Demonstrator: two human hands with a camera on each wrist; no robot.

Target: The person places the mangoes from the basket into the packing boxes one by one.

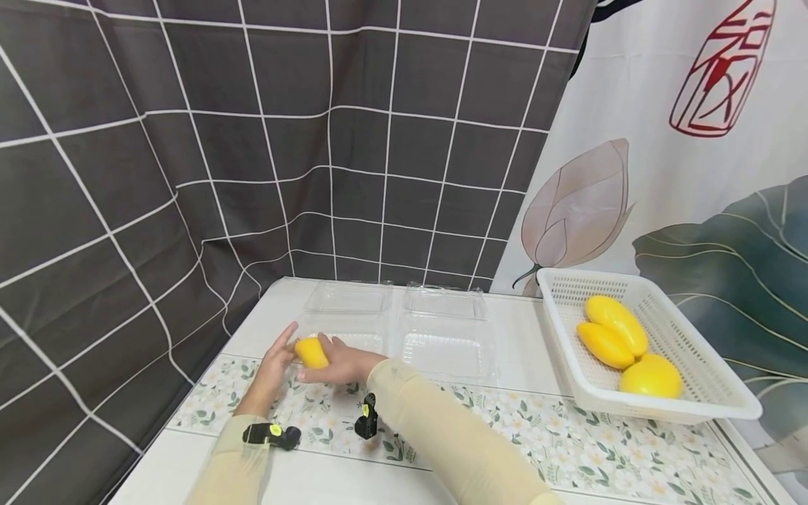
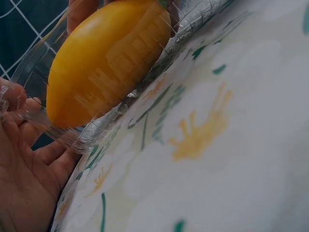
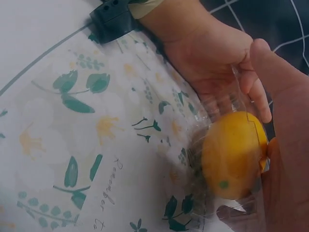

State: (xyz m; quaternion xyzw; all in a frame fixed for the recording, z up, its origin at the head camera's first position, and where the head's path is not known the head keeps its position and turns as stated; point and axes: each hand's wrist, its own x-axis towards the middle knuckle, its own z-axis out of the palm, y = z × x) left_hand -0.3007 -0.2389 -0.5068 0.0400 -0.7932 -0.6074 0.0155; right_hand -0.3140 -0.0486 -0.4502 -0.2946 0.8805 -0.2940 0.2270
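- We judge the step in hand to be seating the yellow fruit [image 1: 311, 353] in the clear container [image 1: 369, 341]: we do best to ease it down, let its underside bear on the base, and only then loosen our fingers.
- Our right hand [image 1: 341, 361] grips the fruit, thumb on the near side and the other fingers beyond it, spread just as wide as the fruit.
- Our left hand [image 1: 275, 361] lies across from those fingers, its own loosely extended and touching the clear plastic; with them we should steady the wall, since such light plastic could slide or tip.
- Between our two hands, the fruit shows through a clear wall in both wrist views; whether it rests on the base, we cannot tell.
- Beyond our fingers, the container's lid [image 1: 348, 298] lies folded back on the surface [image 1: 517, 344].
- To the right of our right fingers stands a second container [image 1: 442, 351], its lid also back.
- Farther right, well apart from our fingers, a white basket [image 1: 701, 330] holds three more yellow fruits [image 1: 617, 324].
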